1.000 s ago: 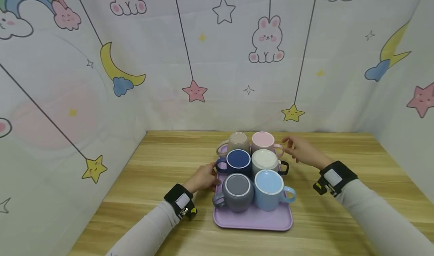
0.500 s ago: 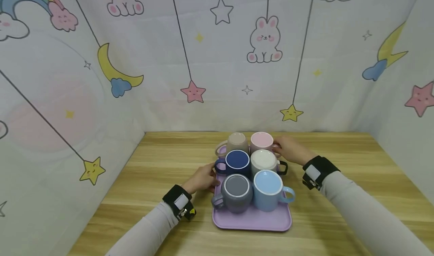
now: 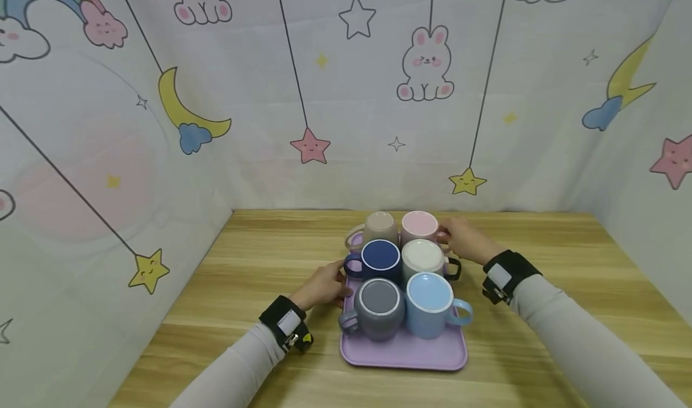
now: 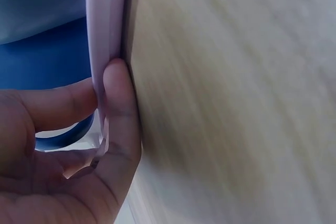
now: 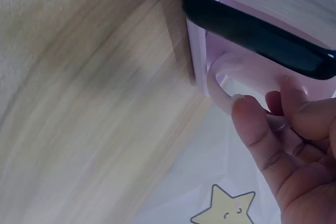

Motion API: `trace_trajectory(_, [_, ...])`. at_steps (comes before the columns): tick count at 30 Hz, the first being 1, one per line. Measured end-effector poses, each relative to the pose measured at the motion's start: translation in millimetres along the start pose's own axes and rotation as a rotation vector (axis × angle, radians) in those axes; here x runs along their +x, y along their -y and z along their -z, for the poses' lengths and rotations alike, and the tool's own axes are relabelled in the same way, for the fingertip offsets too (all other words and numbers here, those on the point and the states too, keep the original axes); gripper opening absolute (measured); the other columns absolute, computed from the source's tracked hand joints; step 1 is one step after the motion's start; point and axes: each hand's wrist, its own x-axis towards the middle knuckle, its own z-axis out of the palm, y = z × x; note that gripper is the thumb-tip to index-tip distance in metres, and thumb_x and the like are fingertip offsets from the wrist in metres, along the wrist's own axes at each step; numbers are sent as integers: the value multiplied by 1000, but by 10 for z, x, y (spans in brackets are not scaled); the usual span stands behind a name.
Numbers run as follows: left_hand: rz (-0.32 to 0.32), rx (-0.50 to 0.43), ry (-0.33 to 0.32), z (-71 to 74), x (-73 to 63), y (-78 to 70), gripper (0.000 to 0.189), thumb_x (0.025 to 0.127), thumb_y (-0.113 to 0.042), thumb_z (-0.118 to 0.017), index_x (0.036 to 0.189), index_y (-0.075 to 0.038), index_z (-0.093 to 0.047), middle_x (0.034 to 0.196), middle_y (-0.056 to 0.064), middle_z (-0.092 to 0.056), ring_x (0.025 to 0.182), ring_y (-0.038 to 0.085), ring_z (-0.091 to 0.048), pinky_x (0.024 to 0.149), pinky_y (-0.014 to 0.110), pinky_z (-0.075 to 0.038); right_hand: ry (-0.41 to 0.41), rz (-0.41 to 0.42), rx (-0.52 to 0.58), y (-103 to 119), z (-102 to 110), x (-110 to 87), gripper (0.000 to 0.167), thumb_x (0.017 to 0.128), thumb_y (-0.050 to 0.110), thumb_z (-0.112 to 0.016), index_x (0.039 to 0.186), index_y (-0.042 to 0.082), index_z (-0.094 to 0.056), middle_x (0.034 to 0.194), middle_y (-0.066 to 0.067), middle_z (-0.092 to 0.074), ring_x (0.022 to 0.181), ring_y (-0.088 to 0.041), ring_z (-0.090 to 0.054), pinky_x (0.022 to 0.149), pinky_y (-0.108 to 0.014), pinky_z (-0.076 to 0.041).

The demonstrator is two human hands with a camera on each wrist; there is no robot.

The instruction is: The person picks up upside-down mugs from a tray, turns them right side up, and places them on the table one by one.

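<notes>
A lilac tray bears several upside-down mugs in two columns. My left hand pinches the tray's left rim between thumb and fingers, beside the navy mug. At the back right, my right hand pinches the handle of the pink mug, which stands on the tray. The black handle of the white mug lies close to that hand. In front are a grey mug and a light blue mug; a beige mug stands at the back left.
The tray lies on a wood-grain table. White cloth walls printed with stars, moons and rabbits rise behind the table and on both sides. Mug handles stick out past the tray's left and right edges.
My right hand has moved left to the pink mug and taken hold of its handle. The left hand keeps its place at the tray rim, and the mugs have not visibly moved.
</notes>
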Motion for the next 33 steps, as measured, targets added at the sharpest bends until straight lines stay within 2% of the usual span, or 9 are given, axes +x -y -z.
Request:
trace_trajectory(4, [-1, -5, 2, 0, 1, 6, 69, 82, 15, -70, 146, 2, -49, 78, 12, -61, 56, 17, -61, 52, 33, -63, -4, -42, 30, -10, 2, -8, 14, 102, -2, -58, 106, -4, -71, 91, -15, -66, 67, -19, -59, 56, -28, -55])
trace_trajectory(14, [3, -14, 6, 1, -13, 3, 70, 83, 16, -68, 148, 1, -48, 80, 12, -61, 59, 18, -62, 53, 33, -64, -47, -69, 93, -53, 45, -35, 13, 103, 3, -60, 101, -6, -69, 88, -16, -67, 67, -19, -59, 55, -28, -57])
trace_trajectory(20, [9, -10, 7, 0, -16, 2, 72, 84, 14, -69, 150, 2, -45, 78, 10, -60, 58, 18, -61, 54, 33, -64, -79, -65, 124, -27, 126, -65, 13, 103, 3, -60, 101, -7, -69, 83, -17, -65, 64, -21, -59, 52, -29, -56])
trace_trajectory(27, [9, -25, 12, -4, -10, 1, 73, 84, 15, -67, 151, 2, -44, 80, 12, -60, 60, 18, -61, 55, 33, -64, -126, -26, 100, 5, 252, -96, 14, 103, 2, -59, 101, -8, -68, 78, -17, -64, 60, -22, -59, 50, -30, -56])
trace_trajectory(33, [-9, -32, 18, -1, -19, -11, 74, 83, 16, -67, 151, 2, -44, 77, 8, -57, 61, 17, -61, 54, 32, -64, -158, -7, 104, 53, 329, -128, 15, 104, 4, -61, 100, -8, -68, 76, -11, -62, 59, -22, -59, 50, -29, -57])
